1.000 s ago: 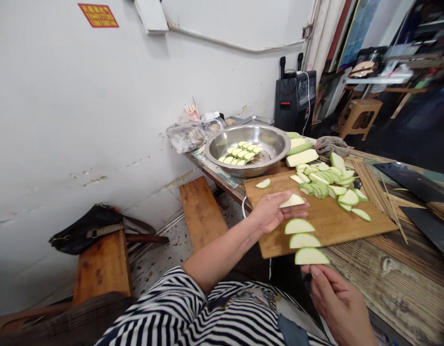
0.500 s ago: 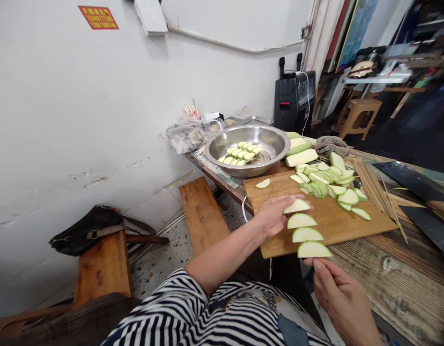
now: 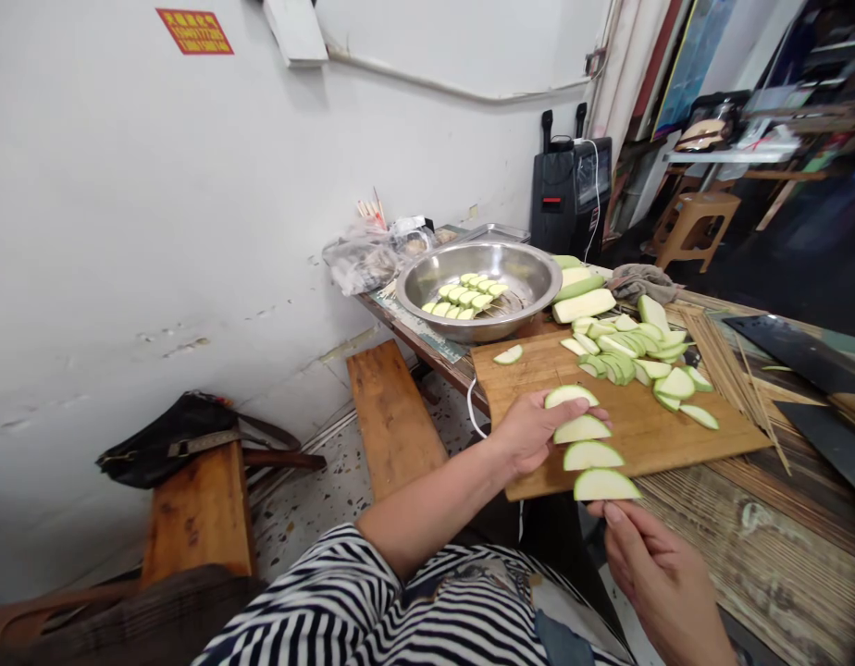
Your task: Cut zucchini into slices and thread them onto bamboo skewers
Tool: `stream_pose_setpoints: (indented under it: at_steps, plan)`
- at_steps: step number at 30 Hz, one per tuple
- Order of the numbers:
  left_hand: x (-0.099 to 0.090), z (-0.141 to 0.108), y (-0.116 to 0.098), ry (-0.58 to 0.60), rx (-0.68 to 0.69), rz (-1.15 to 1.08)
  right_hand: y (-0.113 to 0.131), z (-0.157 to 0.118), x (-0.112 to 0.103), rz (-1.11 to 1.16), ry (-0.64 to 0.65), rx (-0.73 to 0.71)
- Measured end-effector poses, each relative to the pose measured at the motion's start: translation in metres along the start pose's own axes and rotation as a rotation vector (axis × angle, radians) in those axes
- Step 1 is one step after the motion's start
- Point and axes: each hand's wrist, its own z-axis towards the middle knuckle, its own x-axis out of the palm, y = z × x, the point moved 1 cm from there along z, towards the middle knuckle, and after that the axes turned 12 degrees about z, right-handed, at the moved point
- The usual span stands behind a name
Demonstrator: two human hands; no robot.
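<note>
Left hand [image 3: 528, 433] pinches far slices [image 3: 566, 396] between thumb and fingers; right hand [image 3: 667, 573] pinches skewer [image 3: 606, 504] at near end. Row points to 11 o'clock, over board [image 3: 684, 446]. Best: gentle squeeze, slices aligned, fingertips clear of tip.

The left hand [image 3: 535, 430] pinches the upper part of a skewer of four pale green half-slices [image 3: 592, 455] — the right hand [image 3: 660, 564] grips its near end. Beneath the left hand lies a cutting board [image 3: 628, 416]; beyond it, a metal bowl [image 3: 531, 268] holds more skewered slices [image 3: 473, 294] — cut pieces [image 3: 625, 347] lie to its right.
</note>
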Motion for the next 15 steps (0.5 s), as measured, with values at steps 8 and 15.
stream_pose_setpoints:
  at_steps: [8,15]
  plan:
    - [0.001,0.003,-0.001,0.0,-0.052,-0.078,-0.003,-0.001,0.001,0.081,-0.032,0.039]
    - [0.0,0.004,-0.003,0.038,-0.085,-0.092,0.012,-0.013,0.016,0.489,0.106,0.314]
